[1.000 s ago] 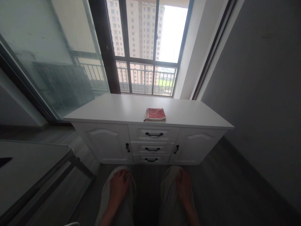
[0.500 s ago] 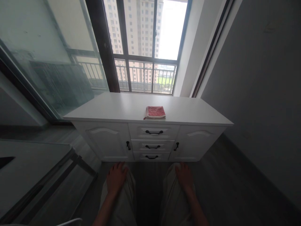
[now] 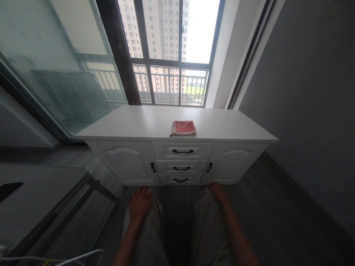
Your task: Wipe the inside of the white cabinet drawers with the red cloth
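Note:
My left hand [image 3: 140, 203] lies open over my left knee, its fingers spread on the light trousers. On the other knee rests my right hand [image 3: 217, 193], open and holding nothing, with its fingers partly in shadow. In front of both knees stands a white cabinet [image 3: 127, 162] with dark handles, three drawers in the middle and a door on each side. A folded red cloth [image 3: 184, 127] with a pale border lies near the front edge of the cabinet top, out of contact with either hand.
At left is a pale table [image 3: 41, 199] with a dark item on it. White cables [image 3: 80, 255] show at the lower left. Behind the cabinet is a framed window [image 3: 169, 62], with a glass panel [image 3: 83, 44] at left. A grey wall [image 3: 310, 96] rises at right.
My right hand has shifted slightly forward on the knee. The view has tilted down a little, so the cabinet and cloth sit higher. My left hand keeps its place on the knee.

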A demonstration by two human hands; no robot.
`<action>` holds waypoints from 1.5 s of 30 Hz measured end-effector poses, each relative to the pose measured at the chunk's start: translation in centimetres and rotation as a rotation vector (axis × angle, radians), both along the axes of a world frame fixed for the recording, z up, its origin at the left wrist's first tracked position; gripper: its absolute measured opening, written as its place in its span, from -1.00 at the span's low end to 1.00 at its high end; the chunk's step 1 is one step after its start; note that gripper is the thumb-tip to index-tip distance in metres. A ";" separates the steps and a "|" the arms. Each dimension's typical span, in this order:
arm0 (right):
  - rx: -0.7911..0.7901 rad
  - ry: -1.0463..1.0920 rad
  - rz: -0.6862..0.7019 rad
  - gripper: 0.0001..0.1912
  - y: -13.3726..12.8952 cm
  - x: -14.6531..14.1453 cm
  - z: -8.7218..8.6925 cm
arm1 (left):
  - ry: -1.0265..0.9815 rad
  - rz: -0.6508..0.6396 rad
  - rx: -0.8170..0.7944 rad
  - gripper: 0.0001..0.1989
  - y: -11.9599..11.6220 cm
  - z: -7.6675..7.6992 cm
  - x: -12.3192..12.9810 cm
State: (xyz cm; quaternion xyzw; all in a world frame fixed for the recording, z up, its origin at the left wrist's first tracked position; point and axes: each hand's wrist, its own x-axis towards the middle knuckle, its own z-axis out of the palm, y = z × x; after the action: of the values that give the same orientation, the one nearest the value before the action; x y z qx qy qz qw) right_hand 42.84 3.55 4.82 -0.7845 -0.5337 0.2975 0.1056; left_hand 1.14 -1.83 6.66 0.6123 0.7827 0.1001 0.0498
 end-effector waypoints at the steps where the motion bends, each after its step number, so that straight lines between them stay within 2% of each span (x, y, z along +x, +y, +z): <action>1: -0.007 -0.008 0.005 -0.66 0.2 0.0 -0.1 | 0.000 -0.002 0.001 -0.54 0.0 0.0 0.0; 14: -0.016 -0.016 -0.024 -0.63 0.1 0.3 -0.5 | -0.041 -0.006 0.010 -0.53 0.0 0.0 -0.3; 25: -0.131 -0.092 0.031 -0.51 0.4 0.2 0.0 | -0.053 0.003 0.029 -0.55 0.1 -0.6 -0.4; 45: -0.086 -0.101 0.025 -0.54 0.1 0.5 -0.5 | -0.023 0.009 0.013 -0.55 0.2 -0.7 -0.4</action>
State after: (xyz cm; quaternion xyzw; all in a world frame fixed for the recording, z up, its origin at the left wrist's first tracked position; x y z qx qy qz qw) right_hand 43.30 3.69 4.30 -0.7958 -0.5345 0.2817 0.0410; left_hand 0.72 -1.58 5.94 0.6078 0.7841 0.1127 0.0545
